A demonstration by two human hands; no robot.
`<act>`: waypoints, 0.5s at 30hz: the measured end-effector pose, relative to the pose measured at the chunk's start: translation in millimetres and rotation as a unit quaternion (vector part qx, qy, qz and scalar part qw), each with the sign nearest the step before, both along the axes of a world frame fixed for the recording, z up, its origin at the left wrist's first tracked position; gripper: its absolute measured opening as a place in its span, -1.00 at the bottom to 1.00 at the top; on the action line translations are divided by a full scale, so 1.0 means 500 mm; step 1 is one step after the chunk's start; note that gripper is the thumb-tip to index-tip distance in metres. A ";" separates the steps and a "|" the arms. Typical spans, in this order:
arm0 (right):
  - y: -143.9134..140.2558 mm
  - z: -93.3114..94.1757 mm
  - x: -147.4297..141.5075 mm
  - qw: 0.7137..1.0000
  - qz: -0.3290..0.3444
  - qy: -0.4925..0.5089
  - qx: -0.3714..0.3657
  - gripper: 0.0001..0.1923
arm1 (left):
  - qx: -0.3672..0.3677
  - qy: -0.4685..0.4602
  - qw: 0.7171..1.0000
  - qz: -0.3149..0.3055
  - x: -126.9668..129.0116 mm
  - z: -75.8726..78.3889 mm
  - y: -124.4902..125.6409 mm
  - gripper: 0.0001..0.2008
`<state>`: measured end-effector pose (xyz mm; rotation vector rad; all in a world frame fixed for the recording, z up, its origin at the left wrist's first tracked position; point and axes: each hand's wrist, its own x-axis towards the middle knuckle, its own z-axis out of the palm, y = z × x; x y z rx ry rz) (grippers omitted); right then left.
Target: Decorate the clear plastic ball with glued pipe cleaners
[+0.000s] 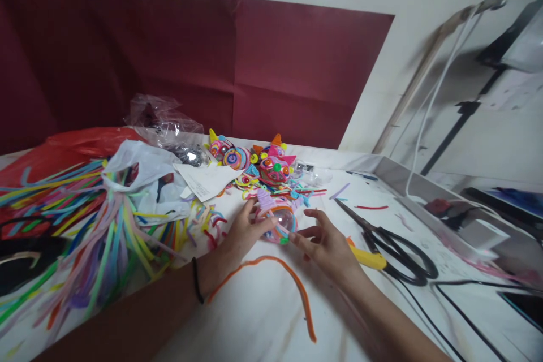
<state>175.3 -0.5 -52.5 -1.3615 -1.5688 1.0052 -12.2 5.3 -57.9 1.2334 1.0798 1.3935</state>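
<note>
Two bare forearms and hands, no sleeves, thin black band (195, 280) around the left wrist

The clear ball (280, 223) sits mid-table (263, 317), left hand (242, 233) touching its left side, right hand (326, 246) just right of it. Behind the ball, a cluster of finished ornaments (254, 161). Before it, one long pipe cleaner (292, 288) lies loose. Right of the ball, scissors (388, 246). Far left of it, a pile of pipe cleaners (80, 220).
</note>
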 end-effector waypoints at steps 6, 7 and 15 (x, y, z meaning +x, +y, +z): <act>-0.013 0.011 0.006 0.985 -0.004 -0.118 0.126 -0.68 | 0.016 -0.008 1.000 0.019 -0.005 -0.008 0.006 -0.54; -0.016 0.013 0.007 0.977 0.003 -0.137 0.164 -0.74 | 0.014 -0.009 1.000 0.018 -0.006 -0.009 0.006 -0.54; -0.022 0.023 0.012 0.894 0.074 -0.235 0.374 -0.67 | 0.003 -0.040 0.999 -0.001 -0.007 -0.002 -0.003 -0.47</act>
